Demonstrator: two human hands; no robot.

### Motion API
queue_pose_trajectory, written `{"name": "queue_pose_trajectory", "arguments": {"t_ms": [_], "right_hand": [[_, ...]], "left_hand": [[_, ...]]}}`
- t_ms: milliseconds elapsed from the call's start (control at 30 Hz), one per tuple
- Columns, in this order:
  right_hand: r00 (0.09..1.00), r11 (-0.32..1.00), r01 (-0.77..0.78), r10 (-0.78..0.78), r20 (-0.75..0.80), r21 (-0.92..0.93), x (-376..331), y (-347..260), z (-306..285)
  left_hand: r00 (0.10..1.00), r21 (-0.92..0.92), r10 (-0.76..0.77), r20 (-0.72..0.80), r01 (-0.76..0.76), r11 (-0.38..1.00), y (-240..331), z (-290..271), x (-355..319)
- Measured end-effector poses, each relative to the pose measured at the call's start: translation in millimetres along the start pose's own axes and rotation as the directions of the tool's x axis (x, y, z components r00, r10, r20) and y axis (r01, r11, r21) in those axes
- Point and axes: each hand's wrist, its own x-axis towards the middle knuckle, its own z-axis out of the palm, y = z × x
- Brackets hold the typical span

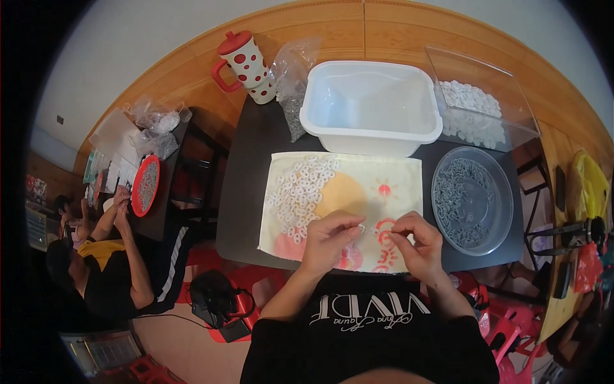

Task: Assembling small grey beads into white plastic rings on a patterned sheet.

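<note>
The left hand [327, 240] pinches a small white ring [361, 227] between thumb and forefinger, fingers clamped on it at the tips. The right hand [419, 246] meets it from the other side with its fingertips pressed together; whether they hold a tiny part is too small to tell. Both hands hover low over the near edge of a pale cloth [384, 211] printed with an orange disc and red marks. By my judgement the cloth is there to keep small pieces from rolling on the dark table [246, 192].

Just beyond the left fingers, a heap of white rings [299, 192] lies on the cloth, close enough to pick from without reaching. To the right of the right fingers stands a clear round bowl [472, 200] holding small grey parts, also within easy reach. Beyond both hands, past the cloth, sits an empty white tub [371, 105], probably placed centrally so either hand can drop into it.

Further right of the tub, a clear square tray [511, 96] holds more white pieces. Left of the tub, a clear plastic bag [293, 83] of grey parts slumps open, and beside it stands a white jug [246, 64] with red dots and a red lid. No labels are legible on any of these.

Far left of the left fingers, another person [109, 269] works at a separate table by a red-rimmed dish [146, 185] and more clear bags.
</note>
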Motion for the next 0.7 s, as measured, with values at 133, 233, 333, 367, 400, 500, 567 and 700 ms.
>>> {"name": "queue_pose_trajectory", "arguments": {"t_ms": [133, 233, 333, 367, 400, 500, 567, 700], "right_hand": [[1.0, 0.989, 0.006, -0.003, -0.021, 0.145, 5, -3, 16], [0.997, 0.991, 0.078, -0.076, -0.024, 0.105, 4, -5, 25], [0.991, 0.991, 0.132, -0.131, -0.015, 0.033, 4, -11, 28], [0.988, 0.989, 0.151, -0.151, -0.013, -0.004, 4, -13, 29], [0.989, 0.989, 0.151, -0.151, -0.011, -0.008, 4, -12, 29], [0.982, 0.981, 0.186, -0.187, -0.021, -0.048, 4, -12, 32], [0.974, 0.972, 0.224, -0.226, -0.013, -0.077, 5, -13, 33], [0.966, 0.96, 0.257, -0.26, -0.011, -0.109, 7, -13, 34]], "left_hand": [[0.999, -0.11, 0.024, 0.034, -0.02, 0.994, -6, 3, -5], [0.999, -0.191, -0.041, 0.026, 0.045, 0.98, -4, 4, -9], [0.997, -0.179, -0.065, 0.03, 0.069, 0.981, -1, 4, -13], [0.997, -0.153, -0.065, 0.031, 0.07, 0.986, -1, 4, -14], [0.997, -0.157, -0.065, 0.032, 0.069, 0.985, -1, 4, -14], [0.998, -0.128, -0.05, 0.042, 0.055, 0.99, 1, 3, -17], [0.999, -0.124, -0.03, 0.035, 0.034, 0.992, 2, 4, -17], [0.999, -0.12, -0.031, 0.034, 0.035, 0.992, 4, 2, -17]]}}
